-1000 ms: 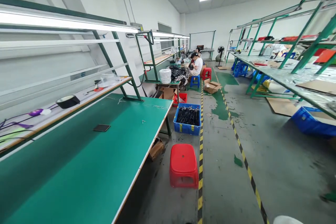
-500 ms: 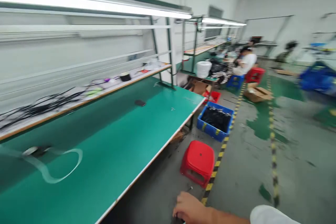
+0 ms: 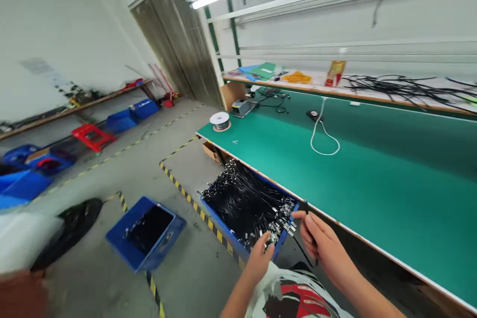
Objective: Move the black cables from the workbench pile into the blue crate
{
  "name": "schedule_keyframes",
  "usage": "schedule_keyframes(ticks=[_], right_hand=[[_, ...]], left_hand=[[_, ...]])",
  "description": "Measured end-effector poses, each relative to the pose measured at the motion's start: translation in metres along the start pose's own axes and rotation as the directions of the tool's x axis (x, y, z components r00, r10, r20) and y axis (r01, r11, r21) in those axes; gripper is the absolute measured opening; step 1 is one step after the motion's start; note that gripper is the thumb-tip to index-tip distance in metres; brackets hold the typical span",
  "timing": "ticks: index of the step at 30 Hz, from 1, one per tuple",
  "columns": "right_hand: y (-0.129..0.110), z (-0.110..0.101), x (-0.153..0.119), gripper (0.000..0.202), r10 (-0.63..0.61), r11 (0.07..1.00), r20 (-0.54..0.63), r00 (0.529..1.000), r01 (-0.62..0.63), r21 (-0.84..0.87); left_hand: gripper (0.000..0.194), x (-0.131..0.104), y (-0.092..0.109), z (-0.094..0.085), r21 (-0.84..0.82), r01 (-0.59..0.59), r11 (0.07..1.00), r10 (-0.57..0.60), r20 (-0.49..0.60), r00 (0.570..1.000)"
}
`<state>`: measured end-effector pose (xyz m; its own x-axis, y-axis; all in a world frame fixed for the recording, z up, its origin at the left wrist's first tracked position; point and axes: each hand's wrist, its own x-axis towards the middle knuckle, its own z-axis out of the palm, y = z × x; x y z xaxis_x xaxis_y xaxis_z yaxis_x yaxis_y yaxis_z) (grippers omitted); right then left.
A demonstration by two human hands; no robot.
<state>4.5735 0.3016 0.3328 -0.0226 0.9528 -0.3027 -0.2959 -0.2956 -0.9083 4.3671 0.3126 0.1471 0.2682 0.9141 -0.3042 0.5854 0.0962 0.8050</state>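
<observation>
A blue crate (image 3: 219, 226) full of black cables (image 3: 242, 191) with silver metal connectors (image 3: 276, 223) stands on the floor beside the bench. At its near corner is my left hand (image 3: 258, 261), thumb and fingers apart, close to the connectors with nothing clearly held. Further right, my right hand (image 3: 320, 241) is closed around a black cable (image 3: 302, 251). Part of that cable hangs below the fingers, and a dark end shows above them near the bench edge. The palm side of my right hand is hidden.
The green bench (image 3: 261, 134) runs along the right, bearing a wire spool (image 3: 219, 120), a metal box (image 3: 243, 108) and a white cord loop (image 3: 325, 153). Another blue crate (image 3: 139, 253) stands left on the floor. A blurred white shape (image 3: 26, 238) fills the left edge.
My view has swung left, from the aisle with the red stool to the cable crate. Only my right hand showed before, low by the bench; now both hands are at the crate.
</observation>
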Motion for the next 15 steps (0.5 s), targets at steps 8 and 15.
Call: schedule_keyframes(ticks=[8, 15], right_hand=[[-0.037, 0.097, 0.097, 0.067, -0.066, 0.994, 0.196, 0.978, 0.080, -0.067], [-0.029, 0.183, 0.225, 0.060, -0.127, 0.839, 0.381, 0.916, 0.304, -0.451]], left_hand=[[0.046, -0.016, 0.087, 0.009, -0.424, -0.169, 0.890, 0.224, 0.083, 0.971], [0.024, 0.025, 0.026, 0.043, -0.635, 0.140, 0.759, -0.204, -0.028, 0.979]])
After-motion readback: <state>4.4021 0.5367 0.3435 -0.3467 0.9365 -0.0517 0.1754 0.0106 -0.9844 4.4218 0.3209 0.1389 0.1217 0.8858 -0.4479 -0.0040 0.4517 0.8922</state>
